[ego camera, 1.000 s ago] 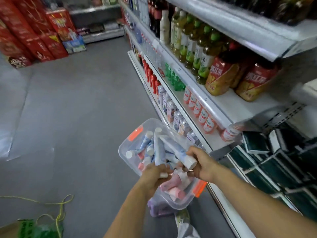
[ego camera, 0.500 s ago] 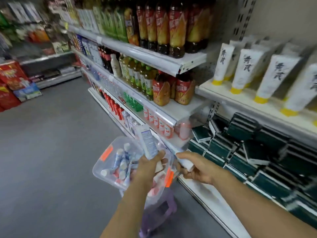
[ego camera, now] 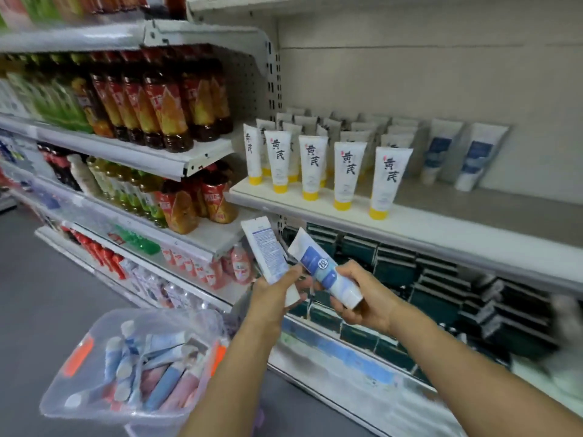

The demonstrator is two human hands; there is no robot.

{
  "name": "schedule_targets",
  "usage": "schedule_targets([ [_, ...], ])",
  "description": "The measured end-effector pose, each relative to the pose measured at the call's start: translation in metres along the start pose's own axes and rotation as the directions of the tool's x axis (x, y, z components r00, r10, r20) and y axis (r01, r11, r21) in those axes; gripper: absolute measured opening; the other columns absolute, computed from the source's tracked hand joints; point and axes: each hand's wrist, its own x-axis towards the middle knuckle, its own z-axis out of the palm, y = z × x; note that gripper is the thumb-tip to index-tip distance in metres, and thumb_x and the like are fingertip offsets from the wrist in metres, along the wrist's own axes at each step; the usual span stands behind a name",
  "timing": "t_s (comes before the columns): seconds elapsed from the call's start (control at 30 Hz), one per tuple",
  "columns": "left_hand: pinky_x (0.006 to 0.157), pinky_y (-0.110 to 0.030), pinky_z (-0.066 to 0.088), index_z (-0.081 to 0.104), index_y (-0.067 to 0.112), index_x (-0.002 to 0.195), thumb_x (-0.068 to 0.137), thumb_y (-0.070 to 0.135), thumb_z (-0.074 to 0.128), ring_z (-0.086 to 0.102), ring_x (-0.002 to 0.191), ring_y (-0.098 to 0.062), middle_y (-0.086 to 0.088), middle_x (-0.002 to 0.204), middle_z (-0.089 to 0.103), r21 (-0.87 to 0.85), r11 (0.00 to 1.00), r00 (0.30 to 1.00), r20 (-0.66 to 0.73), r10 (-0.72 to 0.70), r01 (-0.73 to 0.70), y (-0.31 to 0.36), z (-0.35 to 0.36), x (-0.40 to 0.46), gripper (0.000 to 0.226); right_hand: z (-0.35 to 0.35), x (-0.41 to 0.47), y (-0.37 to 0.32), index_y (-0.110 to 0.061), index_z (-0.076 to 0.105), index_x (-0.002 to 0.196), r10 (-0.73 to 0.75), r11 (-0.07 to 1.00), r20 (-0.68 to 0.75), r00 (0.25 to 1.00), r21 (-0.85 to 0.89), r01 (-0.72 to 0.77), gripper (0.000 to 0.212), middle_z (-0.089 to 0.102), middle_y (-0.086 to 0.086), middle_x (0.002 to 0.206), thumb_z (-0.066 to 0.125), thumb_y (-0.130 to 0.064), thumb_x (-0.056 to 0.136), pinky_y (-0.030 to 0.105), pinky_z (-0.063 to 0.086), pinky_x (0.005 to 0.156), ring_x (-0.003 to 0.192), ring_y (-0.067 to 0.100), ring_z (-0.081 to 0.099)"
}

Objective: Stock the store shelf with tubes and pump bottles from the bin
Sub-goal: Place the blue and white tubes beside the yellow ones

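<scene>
My left hand [ego camera: 277,294] grips a white tube [ego camera: 265,249] with small print on its back, held upright. My right hand [ego camera: 362,298] grips a white and blue tube [ego camera: 321,269] tilted up to the left. Both tubes are in front of the shelf edge, below the white shelf [ego camera: 441,225]. On that shelf stand several white tubes with yellow caps [ego camera: 345,175] and two white and blue tubes [ego camera: 457,156] at the back right. The clear plastic bin [ego camera: 94,383] at lower left holds several blue, white and pink tubes.
Drink bottles [ego camera: 157,102] fill the shelves to the left. Dark green boxes [ego camera: 426,279] fill the shelf below the tubes. Bare shelf lies to the right of the yellow-capped tubes. Grey aisle floor [ego camera: 41,294] is at left.
Both hands have lifted a tube each out of the bin and up toward the tube shelf. The view has swung right and up; the bin now sits lower left.
</scene>
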Motion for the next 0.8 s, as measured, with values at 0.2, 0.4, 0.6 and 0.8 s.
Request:
schedule_targets([
  [0.2,0.06,-0.03,0.059,0.063,0.004,0.111,0.09,0.01,0.064,0.073,0.07,-0.017,-0.002,0.08,0.076,0.001,1.0,0.987,0.157,0.026,-0.026,-0.013,0.098,-0.023,0.021,-0.072,-0.054,-0.019,-0.01,0.051,0.088,-0.172,0.982,-0.09,0.981,-0.096,0.163,0.022,0.044,0.006,0.045,0.056,-0.031,0.09,0.014,0.021,0.033,0.03,0.012,0.035],
  [0.4,0.064,-0.034,0.059,0.063,-0.001,0.113,0.088,0.013,0.067,0.068,0.064,-0.017,-0.008,0.081,0.073,0.076,0.994,0.976,0.209,0.065,-0.082,-0.026,0.181,-0.036,0.029,-0.132,-0.096,-0.044,-0.009,0.05,0.092,-0.367,0.92,-0.121,0.922,-0.197,0.34,0.016,0.046,0.014,0.052,0.054,-0.024,0.092,0.017,0.024,0.035,0.033,0.017,0.031],
  [0.6,0.051,-0.03,0.048,0.061,0.011,0.102,0.091,0.021,0.065,0.06,0.055,-0.013,-0.003,0.076,0.069,0.112,0.985,0.963,0.252,0.1,-0.131,-0.036,0.248,-0.045,0.016,-0.187,-0.126,-0.071,-0.006,0.059,0.097,-0.431,0.9,-0.211,0.877,-0.171,0.401,0.028,0.053,0.014,0.058,0.055,-0.033,0.089,0.022,0.031,0.042,0.038,0.021,0.041],
  [0.8,0.041,-0.024,0.037,0.057,0.014,0.103,0.091,0.021,0.065,0.055,0.049,-0.014,-0.005,0.072,0.061,0.077,0.993,0.966,0.251,0.066,-0.087,-0.045,0.291,-0.047,0.016,-0.233,-0.132,-0.088,-0.015,0.062,0.088,-0.419,0.908,-0.357,0.835,-0.155,0.39,0.023,0.06,0.004,0.067,0.054,-0.036,0.089,0.025,0.033,0.052,0.055,0.014,0.054],
])
